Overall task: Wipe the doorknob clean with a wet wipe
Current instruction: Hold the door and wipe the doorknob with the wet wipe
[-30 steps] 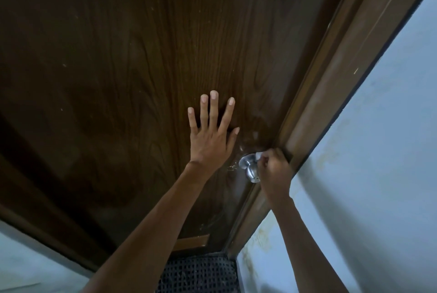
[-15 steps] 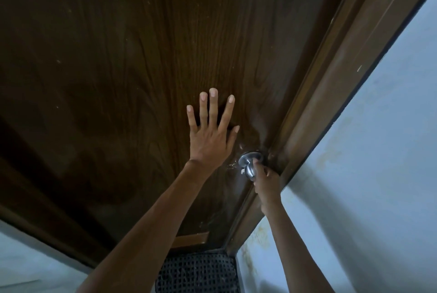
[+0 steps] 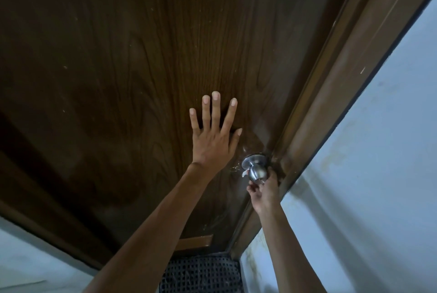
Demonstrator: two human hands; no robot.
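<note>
A round silver doorknob (image 3: pixel 256 169) sticks out of the dark brown wooden door (image 3: pixel 118 80) near its right edge. My left hand (image 3: pixel 212 136) lies flat on the door just left of the knob, fingers spread and holding nothing. My right hand (image 3: pixel 263 192) is under and against the knob, its fingers curled up around the lower side. A small white bit of the wet wipe (image 3: pixel 243 173) peeks out at the knob's left side between my fingers and the metal; the rest of the wipe is hidden in my hand.
The brown door frame (image 3: pixel 331 94) runs diagonally right of the knob, with a pale blue wall (image 3: pixel 378 174) beyond it. A dark perforated floor mat (image 3: pixel 201 273) lies below the door. More pale wall (image 3: pixel 28 259) shows at the lower left.
My right hand has slid from the top and right of the knob down to its underside, uncovering the knob's round face. My left hand has stayed flat on the door.
</note>
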